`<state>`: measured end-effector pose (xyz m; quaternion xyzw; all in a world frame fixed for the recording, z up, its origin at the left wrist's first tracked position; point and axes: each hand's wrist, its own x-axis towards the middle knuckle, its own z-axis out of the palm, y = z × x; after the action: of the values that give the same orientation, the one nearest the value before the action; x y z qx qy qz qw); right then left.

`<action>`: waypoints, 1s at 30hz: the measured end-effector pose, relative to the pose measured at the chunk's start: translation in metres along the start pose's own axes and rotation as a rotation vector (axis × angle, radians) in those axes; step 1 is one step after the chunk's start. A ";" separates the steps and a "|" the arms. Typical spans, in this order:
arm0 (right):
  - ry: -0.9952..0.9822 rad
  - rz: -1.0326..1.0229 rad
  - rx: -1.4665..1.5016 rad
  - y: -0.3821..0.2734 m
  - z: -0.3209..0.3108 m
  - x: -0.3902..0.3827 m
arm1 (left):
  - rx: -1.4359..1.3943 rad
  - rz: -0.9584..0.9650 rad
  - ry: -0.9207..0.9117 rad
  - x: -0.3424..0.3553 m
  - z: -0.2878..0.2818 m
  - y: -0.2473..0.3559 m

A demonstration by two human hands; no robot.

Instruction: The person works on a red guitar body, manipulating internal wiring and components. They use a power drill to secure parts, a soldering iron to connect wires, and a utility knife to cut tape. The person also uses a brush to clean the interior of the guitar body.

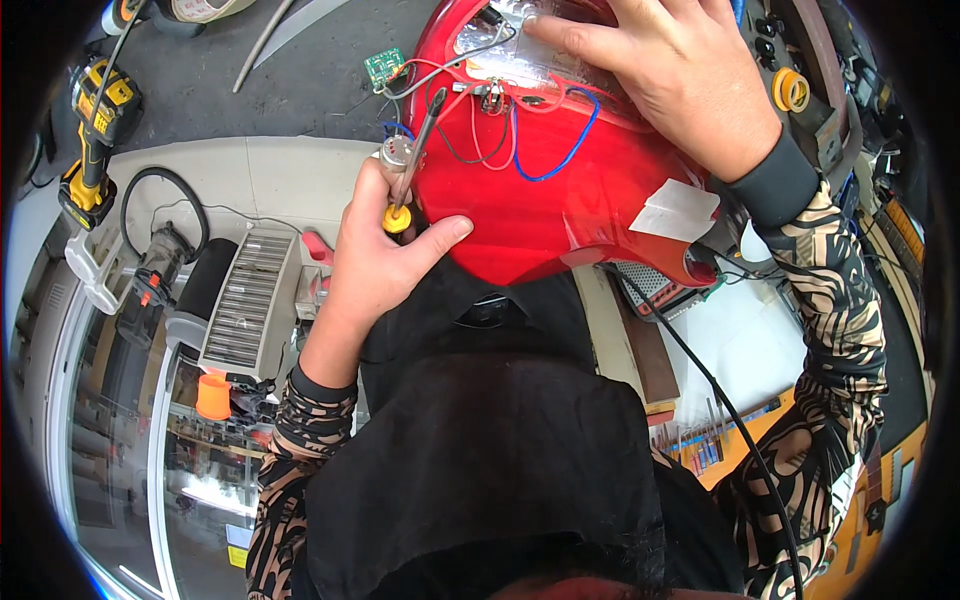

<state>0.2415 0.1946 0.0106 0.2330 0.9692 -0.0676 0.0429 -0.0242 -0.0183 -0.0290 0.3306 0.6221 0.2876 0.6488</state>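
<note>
A glossy red guitar body [500,225] lies in front of me, a pale piece of tape or paper [676,210] on its right part. Its foil-lined cavity [490,62] shows near the top edge. Red, black and blue wires [560,165] run over the body to a small metal part. At the left, a green circuit board [385,68] hangs on wires. My left hand [385,245] is closed round a slim screwdriver-like tool [425,135] with a yellow collar; a silvery dotted cylinder [397,151] shows beside it. My right hand [680,80] rests spread over the cavity, some fingertips cut off above.
A yellow-black cordless drill [105,105] lies at the far left, near a grey slatted box [250,300] and an orange cup-like piece [213,397]. Yellow tape rolls [790,90] sit at the right. A black cable [700,370] crosses downward past my right arm.
</note>
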 end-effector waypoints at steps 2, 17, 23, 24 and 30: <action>0.090 0.006 0.012 -0.002 0.015 -0.003 | 0.019 0.007 0.007 0.000 0.001 0.002; 0.067 0.202 0.162 -0.022 0.012 -0.008 | -0.062 0.039 0.024 0.003 0.004 0.001; -0.072 0.258 0.033 -0.021 0.003 -0.022 | 0.052 -0.018 -0.005 0.002 -0.010 0.001; -0.095 0.273 0.030 -0.021 -0.001 -0.023 | 0.071 -0.035 -0.012 0.002 -0.011 0.004; -0.119 0.279 0.089 -0.022 -0.003 -0.018 | -0.083 0.082 0.033 0.005 0.001 0.005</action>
<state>0.2472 0.1671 0.0178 0.3629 0.9191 -0.1173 0.0988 -0.0231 -0.0115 -0.0281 0.3235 0.6063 0.3450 0.6393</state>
